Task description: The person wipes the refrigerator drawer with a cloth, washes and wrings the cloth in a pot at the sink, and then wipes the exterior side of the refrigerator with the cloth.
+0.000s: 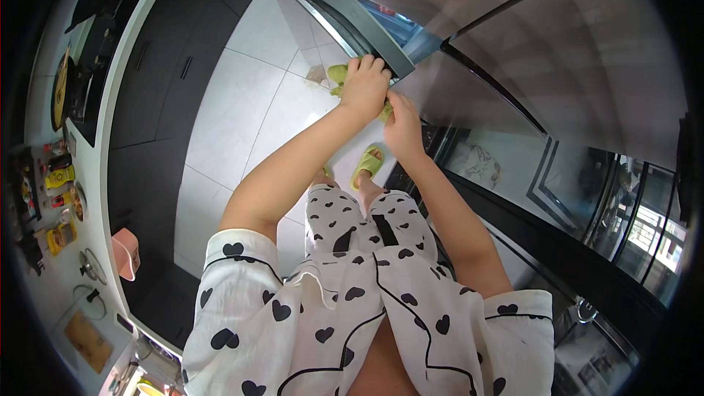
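Observation:
A grey door or drawer front (381, 40) stands ajar on the glossy refrigerator-like cabinet (513, 0), with blue items showing inside. My left hand (365, 88) is at its lower edge, fingers curled round a crumpled green cloth (337, 74) that pokes out on the left side. Just below and to the right, my right hand (402, 123) is closed on another part of the same green cloth, close to the corner of the front. The palms and most of the cloth are hidden.
Dark cabinets (165, 66) line the left under a white counter (110, 103) with bottles and jars (60, 177). A pink container (125, 254) hangs on the cabinet side. Below are the tiled floor (249, 81) and green slippers (369, 163). Black-framed glass panels (506, 165) stand at right.

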A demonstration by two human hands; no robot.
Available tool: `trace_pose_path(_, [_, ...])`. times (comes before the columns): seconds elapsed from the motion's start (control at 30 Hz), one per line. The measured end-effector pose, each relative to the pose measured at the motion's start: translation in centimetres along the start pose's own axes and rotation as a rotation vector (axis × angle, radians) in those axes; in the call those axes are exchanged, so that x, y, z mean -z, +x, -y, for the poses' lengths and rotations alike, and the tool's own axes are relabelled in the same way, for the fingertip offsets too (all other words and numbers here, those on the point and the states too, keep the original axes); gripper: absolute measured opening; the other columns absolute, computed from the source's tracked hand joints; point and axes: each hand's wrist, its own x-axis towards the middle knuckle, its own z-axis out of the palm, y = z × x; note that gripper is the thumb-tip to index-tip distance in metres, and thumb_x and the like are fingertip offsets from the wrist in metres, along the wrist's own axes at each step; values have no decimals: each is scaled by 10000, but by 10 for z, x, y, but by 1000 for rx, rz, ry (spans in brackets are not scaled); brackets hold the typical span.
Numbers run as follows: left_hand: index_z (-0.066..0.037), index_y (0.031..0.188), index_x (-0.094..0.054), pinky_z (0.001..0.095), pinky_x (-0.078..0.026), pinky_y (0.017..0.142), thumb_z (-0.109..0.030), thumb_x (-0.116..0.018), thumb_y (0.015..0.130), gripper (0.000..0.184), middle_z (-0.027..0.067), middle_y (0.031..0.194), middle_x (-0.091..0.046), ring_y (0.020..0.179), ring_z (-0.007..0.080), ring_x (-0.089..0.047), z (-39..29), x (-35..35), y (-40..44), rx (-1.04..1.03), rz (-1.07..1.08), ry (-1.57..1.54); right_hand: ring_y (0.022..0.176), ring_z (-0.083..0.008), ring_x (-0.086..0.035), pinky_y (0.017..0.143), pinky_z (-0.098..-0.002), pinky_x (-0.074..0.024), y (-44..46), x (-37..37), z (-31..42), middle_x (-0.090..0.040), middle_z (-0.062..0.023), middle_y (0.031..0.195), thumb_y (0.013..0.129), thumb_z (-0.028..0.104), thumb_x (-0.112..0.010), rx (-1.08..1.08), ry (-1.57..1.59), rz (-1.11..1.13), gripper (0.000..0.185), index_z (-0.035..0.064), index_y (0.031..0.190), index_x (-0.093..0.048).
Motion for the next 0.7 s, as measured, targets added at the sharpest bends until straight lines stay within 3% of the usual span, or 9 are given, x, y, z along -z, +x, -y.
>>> trace_pose_path(0.2, [-72, 910, -630, 415, -372, 893, -75, -672, 633, 280, 64, 1003, -548, 1072, 277, -466, 3, -8, 2, 16, -53, -194, 1019, -377, -549, 885, -418, -447, 6, -2, -7, -609, -173, 1097, 794, -102, -466, 7, 86, -91, 401, 33, 1155, -576])
trace_pose_path(0.3, [-76, 883, -617, 421, -373, 895, -33, -640, 625, 263, 70, 976, -552, 1066, 283, -472, 11, -12, 5, 6, -109, -376, 968, -249, -622, 900, -325, -459, 11, 1, -12, -640, -146, 1055, 775, -141, -395, -131, 316, -45, 447, 1, 1152, -586])
trace_pose_path(0.43, [-63, 913, -584, 392, -405, 868, 35, -586, 641, 289, 69, 936, -561, 1017, 277, -504, 23, -15, 8, -30, -128, -582, 923, -183, -618, 865, -278, -460, 17, -1, -25, -649, -118, 1006, 777, -146, -372, -215, 487, -86, 419, 1, 1085, -615])
trace_pose_path(0.53, [-58, 950, -574, 331, -458, 813, 71, -559, 686, 294, 42, 940, -578, 951, 201, -559, 32, -7, 9, 107, -81, -930, 874, -204, -628, 810, -294, -478, 23, 0, -28, -656, -131, 960, 779, -129, -385, -200, 557, -199, 370, 12, 1016, -632])
trace_pose_path(0.63, [-58, 987, -573, 269, -476, 718, 54, -564, 724, 286, 32, 903, -597, 839, 149, -581, 31, 11, 8, 509, -22, -1511, 894, -220, -620, 824, -305, -474, 37, 13, -8, -636, -131, 976, 782, -131, -390, -226, 604, -265, 332, 7, 980, -618])
trace_pose_path(0.67, [-58, 1002, -569, 227, -465, 643, 46, -545, 778, 249, 10, 877, -583, 757, 92, -566, 32, 14, 7, 501, -84, -1532, 906, -237, -614, 836, -319, -472, 43, 17, 4, -625, -131, 982, 783, -131, -396, -202, 621, -296, 318, 8, 974, -610])
trace_pose_path(0.7, [-59, 1018, -563, 229, -467, 658, 48, -544, 780, 262, 10, 889, -582, 773, 95, -566, 33, 14, 9, 486, -180, -1519, 918, -253, -609, 848, -332, -470, 47, 18, 12, -613, -132, 988, 785, -131, -401, -181, 637, -325, 305, 8, 968, -602])
